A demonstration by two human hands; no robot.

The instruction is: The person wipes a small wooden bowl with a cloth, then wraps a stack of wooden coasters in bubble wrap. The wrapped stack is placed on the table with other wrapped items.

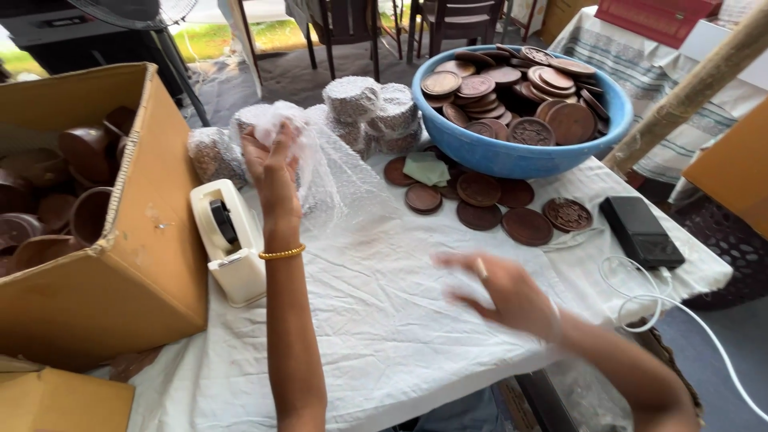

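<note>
Bubble wrap (324, 172), clear and crumpled, rises from the white tablecloth (384, 312), pinched at its top in the left hand (272, 164). Its edges are hard to trace. Blurred, the right hand (500, 292) hovers spread, holding nothing. Just beside: tape dispenser (228, 240), cardboard box (120, 264), blue bowl (512, 156) of brown discs.

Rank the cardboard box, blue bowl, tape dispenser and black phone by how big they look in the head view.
1. cardboard box, though it sits nearest the camera
2. blue bowl
3. tape dispenser
4. black phone
</note>
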